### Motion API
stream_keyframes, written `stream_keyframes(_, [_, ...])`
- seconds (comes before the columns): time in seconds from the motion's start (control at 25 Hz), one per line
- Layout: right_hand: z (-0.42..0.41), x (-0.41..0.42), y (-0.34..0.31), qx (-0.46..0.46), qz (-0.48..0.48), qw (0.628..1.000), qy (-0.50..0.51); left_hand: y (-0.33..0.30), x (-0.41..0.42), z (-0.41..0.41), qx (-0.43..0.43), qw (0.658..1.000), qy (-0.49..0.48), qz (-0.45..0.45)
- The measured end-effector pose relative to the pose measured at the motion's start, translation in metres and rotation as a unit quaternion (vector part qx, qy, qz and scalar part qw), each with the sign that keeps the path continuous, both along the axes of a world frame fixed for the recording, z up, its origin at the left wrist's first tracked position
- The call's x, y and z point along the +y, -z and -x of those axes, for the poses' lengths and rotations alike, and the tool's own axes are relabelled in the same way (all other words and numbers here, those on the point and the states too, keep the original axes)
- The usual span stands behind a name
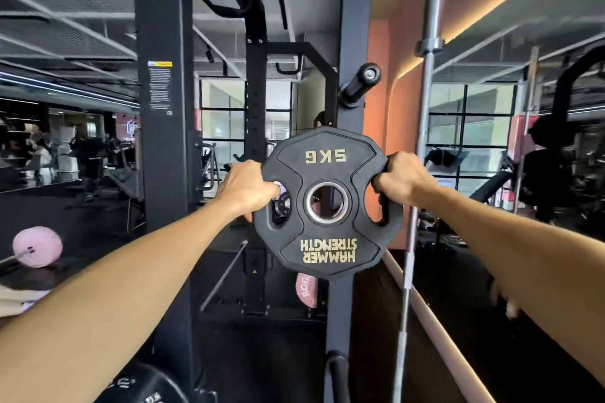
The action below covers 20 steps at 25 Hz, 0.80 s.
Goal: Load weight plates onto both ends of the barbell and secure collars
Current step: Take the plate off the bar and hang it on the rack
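A black 5 kg weight plate (327, 249) with gold lettering, upside down, is held upright at arm's length in front of a black rack upright. My left hand (247, 188) grips its left edge through the left grip slot. My right hand (401, 178) grips its right edge through the right slot. Through the plate's centre hole I see only the background. A bare steel barbell (425, 101) stands nearly vertical just right of the plate. No collar is visible.
The black rack upright (165, 141) stands at the left, and a storage peg (360, 83) sticks out above the plate. A pink plate (37, 247) on a bar lies at the far left floor. Another black plate (144, 386) sits at the bottom edge.
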State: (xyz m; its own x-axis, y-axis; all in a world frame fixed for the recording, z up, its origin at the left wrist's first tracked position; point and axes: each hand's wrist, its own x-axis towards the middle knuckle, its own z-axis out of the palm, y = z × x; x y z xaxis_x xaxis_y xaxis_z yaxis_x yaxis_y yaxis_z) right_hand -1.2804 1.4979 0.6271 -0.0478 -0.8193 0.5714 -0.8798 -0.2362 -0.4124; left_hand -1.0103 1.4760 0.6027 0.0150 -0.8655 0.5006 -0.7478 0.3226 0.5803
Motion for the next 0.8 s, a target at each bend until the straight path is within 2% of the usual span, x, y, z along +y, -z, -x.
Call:
stream_keyframes(0.24, [0.055,0.007,-0.029,-0.023,0.01,1.0,-0.004,-0.032,-0.003,0.056,-0.023,0.999,-0.008,0.028])
stream_keyframes(0.8, [0.071,-0.005,-0.171,-0.042,0.126,0.991,-0.011,-0.186,-0.017,0.077,-0.014,0.99,-0.006,0.141])
